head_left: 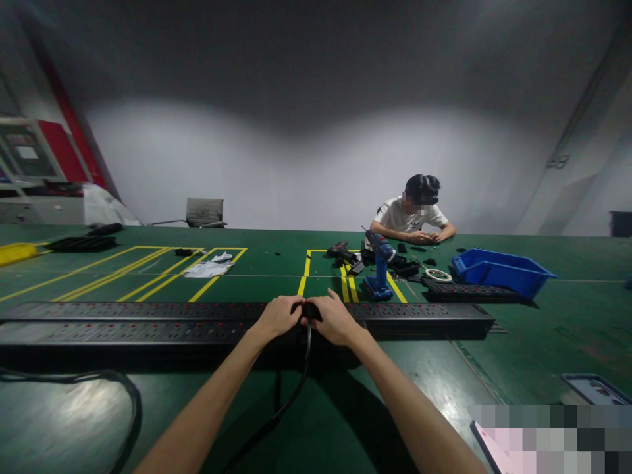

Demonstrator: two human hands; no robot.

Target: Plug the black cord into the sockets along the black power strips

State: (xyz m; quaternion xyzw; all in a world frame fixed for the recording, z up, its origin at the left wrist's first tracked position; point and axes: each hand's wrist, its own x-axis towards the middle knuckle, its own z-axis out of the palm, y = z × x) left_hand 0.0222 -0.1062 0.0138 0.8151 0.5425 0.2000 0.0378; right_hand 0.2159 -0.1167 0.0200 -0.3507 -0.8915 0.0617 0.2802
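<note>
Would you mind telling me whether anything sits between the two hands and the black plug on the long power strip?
Nothing visible does: the left hand and right hand already close around the black plug on the power strip.

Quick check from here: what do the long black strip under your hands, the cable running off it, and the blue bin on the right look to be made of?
Long black strip: looks like painted or coated metal, maybe plastic; matte black with rows of small red dots. Both hands, left hand and right hand, rest on it. Cable: black, flexible, likely rubber or PVC jacket; it curves freely. Blue bin: moulded plastic by its uniform glossy colour.
</note>
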